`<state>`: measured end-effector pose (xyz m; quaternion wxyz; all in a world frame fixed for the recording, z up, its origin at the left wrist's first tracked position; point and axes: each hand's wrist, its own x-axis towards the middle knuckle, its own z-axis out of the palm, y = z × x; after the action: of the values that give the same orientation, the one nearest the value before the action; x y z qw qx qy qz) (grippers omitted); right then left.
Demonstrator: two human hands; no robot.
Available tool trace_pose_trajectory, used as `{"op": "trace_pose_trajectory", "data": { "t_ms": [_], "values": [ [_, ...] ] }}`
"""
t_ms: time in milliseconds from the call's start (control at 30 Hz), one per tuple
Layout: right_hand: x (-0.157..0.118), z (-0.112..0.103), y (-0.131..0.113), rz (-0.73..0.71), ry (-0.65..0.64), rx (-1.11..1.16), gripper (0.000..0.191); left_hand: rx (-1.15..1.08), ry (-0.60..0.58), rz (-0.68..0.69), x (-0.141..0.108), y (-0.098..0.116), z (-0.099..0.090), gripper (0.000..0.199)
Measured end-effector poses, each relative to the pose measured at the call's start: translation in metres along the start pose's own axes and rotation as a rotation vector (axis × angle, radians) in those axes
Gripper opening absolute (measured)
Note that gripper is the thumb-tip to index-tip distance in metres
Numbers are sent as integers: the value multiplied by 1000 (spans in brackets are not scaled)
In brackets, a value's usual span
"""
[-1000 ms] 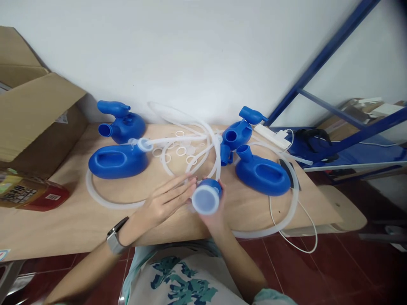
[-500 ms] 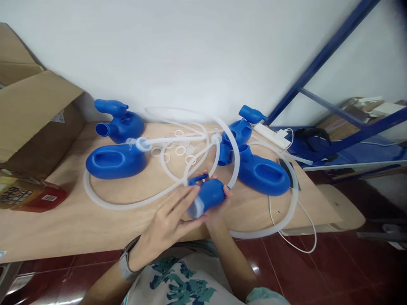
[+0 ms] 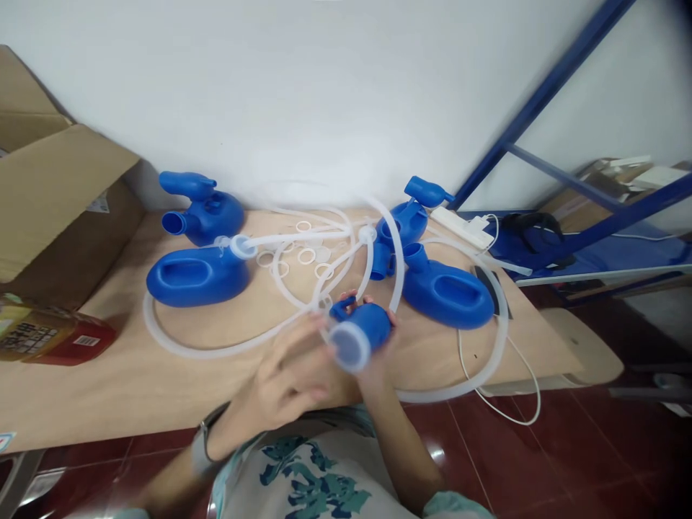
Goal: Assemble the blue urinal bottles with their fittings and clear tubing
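My right hand [image 3: 385,346] is wrapped round a blue plastic urinal funnel [image 3: 374,322]. A translucent white cap [image 3: 351,346] covers the funnel's wide end, which faces me, and a small blue tab sticks up beside it. Next to the cap, my left hand [image 3: 289,371] is open and blurred, its fingers apart and nothing in them. A clear hose [image 3: 398,277] comes down to the funnel's far end; the joint is hidden by my fingers. Blue urinal bottles lie around: one with a handle [image 3: 451,297] to the right, another [image 3: 195,276] to the left.
Behind, white rings [image 3: 306,256] lie among coiled hoses. Blue bottles with funnels stand back left [image 3: 210,216] and back right [image 3: 405,223]. A cardboard box [image 3: 59,194] and red-yellow container [image 3: 59,339] are at left; a power strip [image 3: 462,229] sits by the blue rack.
My left hand has come off the cap and drawn back left. My right hand has turned the funnel so that its capped end faces me more.
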<state>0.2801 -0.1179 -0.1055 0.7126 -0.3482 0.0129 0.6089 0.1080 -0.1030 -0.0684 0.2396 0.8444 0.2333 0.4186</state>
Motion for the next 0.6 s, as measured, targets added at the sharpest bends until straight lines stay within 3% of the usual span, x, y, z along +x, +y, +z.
{"op": "trace_pose_trajectory", "data": {
  "t_ms": [100,167,233,333,600],
  "values": [
    [7,-9,2,76,-121,257,44,-324,185,-615,-17,-15,7,48],
    [10,-14,5,129,-161,269,45,-541,159,-808,-16,-24,8,50],
    [12,-17,7,217,-200,262,45,-635,110,-865,-8,-30,6,48],
    [12,-17,8,319,-200,293,45,-650,156,-889,7,-31,3,29],
    [8,-10,8,172,-203,315,39,-704,296,-916,6,-11,19,19]
  ]
}}
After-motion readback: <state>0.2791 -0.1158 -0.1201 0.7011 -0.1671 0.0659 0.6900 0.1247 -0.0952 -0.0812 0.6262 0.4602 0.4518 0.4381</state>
